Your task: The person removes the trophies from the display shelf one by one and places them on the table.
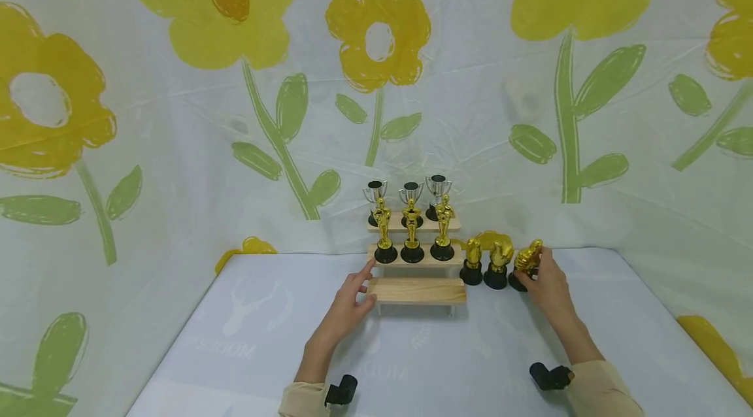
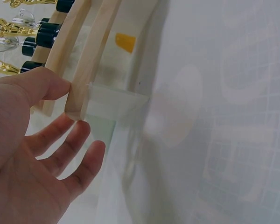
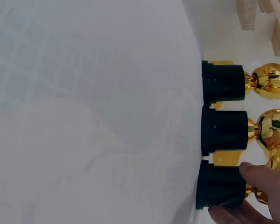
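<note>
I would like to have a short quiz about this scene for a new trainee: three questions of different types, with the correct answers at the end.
1. Count: how many silver cups stand on the top shelf?
2. True or false: the left hand is holding a silver cup.
3. Multiple choice: in the row of three gold trophies at the right, which one does the right hand hold?
A) the leftmost
B) the middle
C) the rightmost

Key
1. Three.
2. False; it is at the left end of the lowest wooden shelf.
3. C, the rightmost trophy.
</note>
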Motion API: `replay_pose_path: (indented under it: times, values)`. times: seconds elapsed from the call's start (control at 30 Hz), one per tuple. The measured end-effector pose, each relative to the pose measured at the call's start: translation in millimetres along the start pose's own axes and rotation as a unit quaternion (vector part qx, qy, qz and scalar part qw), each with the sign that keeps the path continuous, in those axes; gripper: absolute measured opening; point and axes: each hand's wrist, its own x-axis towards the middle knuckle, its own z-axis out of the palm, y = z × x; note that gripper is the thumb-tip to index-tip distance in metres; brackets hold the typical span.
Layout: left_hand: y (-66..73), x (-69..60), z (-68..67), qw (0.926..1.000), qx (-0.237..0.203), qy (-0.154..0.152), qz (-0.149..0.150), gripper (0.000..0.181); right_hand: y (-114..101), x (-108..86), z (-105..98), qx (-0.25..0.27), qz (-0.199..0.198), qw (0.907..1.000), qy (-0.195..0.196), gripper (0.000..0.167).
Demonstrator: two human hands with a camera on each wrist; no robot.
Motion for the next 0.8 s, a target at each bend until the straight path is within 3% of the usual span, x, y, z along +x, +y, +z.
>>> replay_pose_path:
  times: [0.47, 0.8]
  values:
    - [0.2, 0.3, 0.3, 1.0000, 0.000, -0.002, 0.007, 0.073, -1.0, 5.3, -6.3, -0.006, 0.053, 0.9957, -0.075, 0.056]
    - [-1.6, 1.5, -0.2, 1.0000, 0.003, 0.000, 0.003, 0.072, -1.0, 6.2, -4.4, 0.007, 0.070, 0.9940, -0.083, 0.061]
